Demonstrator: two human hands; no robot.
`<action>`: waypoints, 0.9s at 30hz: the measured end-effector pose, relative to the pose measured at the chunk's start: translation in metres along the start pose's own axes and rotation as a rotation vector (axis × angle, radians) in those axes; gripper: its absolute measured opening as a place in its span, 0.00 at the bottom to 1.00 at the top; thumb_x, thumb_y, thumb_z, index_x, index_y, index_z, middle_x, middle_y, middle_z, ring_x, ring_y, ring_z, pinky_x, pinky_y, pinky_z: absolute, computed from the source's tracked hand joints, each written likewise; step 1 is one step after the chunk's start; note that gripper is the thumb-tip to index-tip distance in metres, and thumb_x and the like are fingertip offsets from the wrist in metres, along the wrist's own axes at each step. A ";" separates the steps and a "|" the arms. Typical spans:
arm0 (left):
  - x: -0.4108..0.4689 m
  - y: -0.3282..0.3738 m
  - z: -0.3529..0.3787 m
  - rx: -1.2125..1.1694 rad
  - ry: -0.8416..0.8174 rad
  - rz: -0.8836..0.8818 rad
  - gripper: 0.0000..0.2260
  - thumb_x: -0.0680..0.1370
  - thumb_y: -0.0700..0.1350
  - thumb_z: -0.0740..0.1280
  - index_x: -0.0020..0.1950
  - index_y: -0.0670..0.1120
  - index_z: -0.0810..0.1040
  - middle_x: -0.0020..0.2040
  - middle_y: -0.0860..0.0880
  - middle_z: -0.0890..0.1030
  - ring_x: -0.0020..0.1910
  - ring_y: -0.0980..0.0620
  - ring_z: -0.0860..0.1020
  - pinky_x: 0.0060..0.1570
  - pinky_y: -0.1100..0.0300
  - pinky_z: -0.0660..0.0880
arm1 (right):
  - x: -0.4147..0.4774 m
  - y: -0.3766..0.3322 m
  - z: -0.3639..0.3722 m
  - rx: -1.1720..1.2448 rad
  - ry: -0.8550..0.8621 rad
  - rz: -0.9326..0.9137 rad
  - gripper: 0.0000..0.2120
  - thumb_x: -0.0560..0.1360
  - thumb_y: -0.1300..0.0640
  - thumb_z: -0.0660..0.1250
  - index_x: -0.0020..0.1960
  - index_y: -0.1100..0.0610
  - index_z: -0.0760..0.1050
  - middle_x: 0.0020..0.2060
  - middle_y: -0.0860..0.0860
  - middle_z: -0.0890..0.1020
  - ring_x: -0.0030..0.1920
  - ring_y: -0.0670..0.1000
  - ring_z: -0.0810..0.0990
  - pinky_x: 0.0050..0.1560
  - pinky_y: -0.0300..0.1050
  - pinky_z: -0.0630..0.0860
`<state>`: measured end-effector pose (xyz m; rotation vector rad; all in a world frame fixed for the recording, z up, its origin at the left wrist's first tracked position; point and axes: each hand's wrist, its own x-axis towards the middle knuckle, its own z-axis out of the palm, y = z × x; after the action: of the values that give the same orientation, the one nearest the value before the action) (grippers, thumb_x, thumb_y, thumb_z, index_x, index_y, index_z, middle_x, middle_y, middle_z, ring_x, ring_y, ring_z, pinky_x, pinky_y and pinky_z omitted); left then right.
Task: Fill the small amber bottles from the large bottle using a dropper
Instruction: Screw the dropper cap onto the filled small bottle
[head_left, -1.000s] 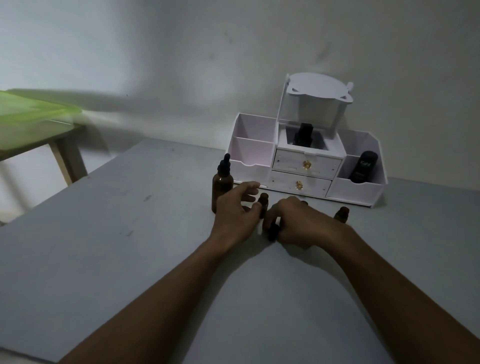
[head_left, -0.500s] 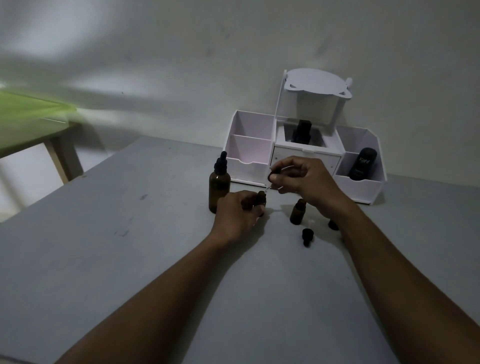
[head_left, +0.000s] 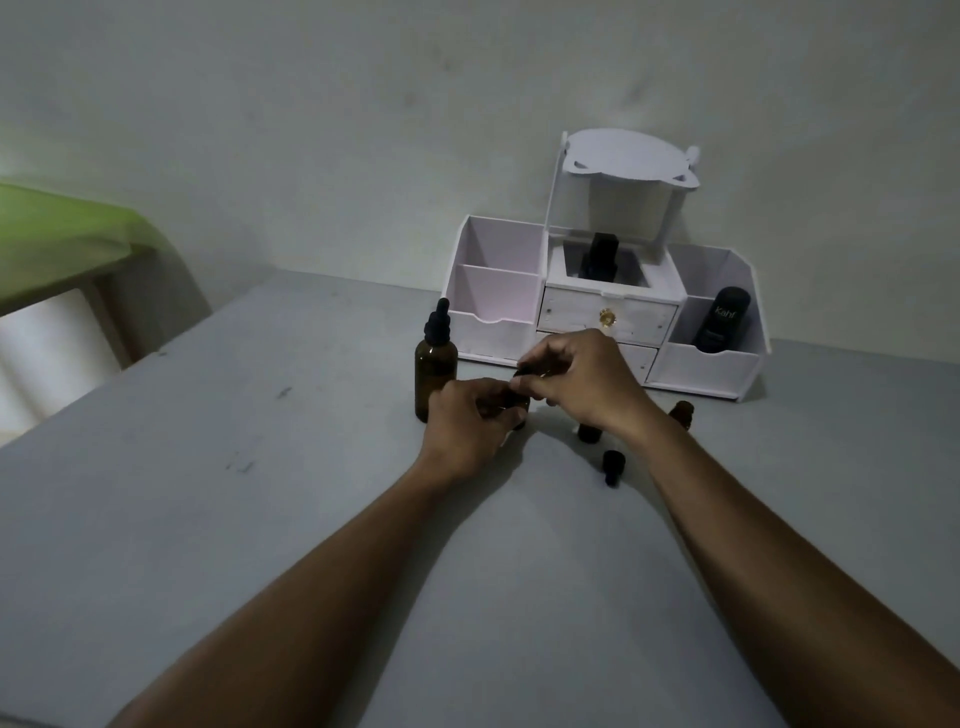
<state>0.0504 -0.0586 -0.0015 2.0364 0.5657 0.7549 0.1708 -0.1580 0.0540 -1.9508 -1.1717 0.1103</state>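
Fingers of the right hand, pinching a small dark cap, have dropped onto the left hand gripping a small bottle.

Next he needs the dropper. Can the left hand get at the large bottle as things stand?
Probably yes: the large bottle stands just beside the left hand with nothing between, though that hand holds a small bottle.

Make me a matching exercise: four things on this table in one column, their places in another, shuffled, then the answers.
1. large amber bottle
2. black Kahf bottle
3. loose black cap
4. small amber bottle

A. right compartment of the white organizer
B. lying on the table in front of the right hand
C. in the left hand
D. standing left of both hands

Pairs: 1-D, 2-A, 3-B, 4-C
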 end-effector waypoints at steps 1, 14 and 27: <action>0.000 0.000 0.000 0.002 0.009 0.004 0.13 0.76 0.42 0.73 0.60 0.45 0.83 0.53 0.50 0.86 0.42 0.64 0.79 0.47 0.76 0.72 | 0.000 0.000 0.001 -0.017 0.014 0.010 0.10 0.68 0.57 0.79 0.47 0.57 0.84 0.39 0.49 0.85 0.37 0.46 0.84 0.37 0.34 0.78; 0.001 -0.002 0.001 0.000 0.025 0.008 0.12 0.75 0.41 0.74 0.59 0.45 0.84 0.50 0.50 0.86 0.40 0.68 0.78 0.38 0.82 0.69 | 0.000 -0.006 0.004 -0.131 0.045 -0.056 0.16 0.68 0.55 0.79 0.54 0.56 0.84 0.47 0.50 0.86 0.46 0.47 0.83 0.53 0.41 0.81; 0.001 0.000 0.002 0.013 0.030 0.008 0.12 0.75 0.40 0.73 0.59 0.45 0.84 0.52 0.50 0.86 0.41 0.66 0.78 0.42 0.80 0.68 | -0.002 -0.012 0.002 -0.091 0.025 -0.083 0.17 0.70 0.59 0.76 0.59 0.55 0.82 0.51 0.49 0.85 0.48 0.45 0.83 0.51 0.37 0.80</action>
<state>0.0527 -0.0586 -0.0023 2.0432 0.5814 0.7888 0.1606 -0.1560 0.0602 -1.9730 -1.2592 -0.0110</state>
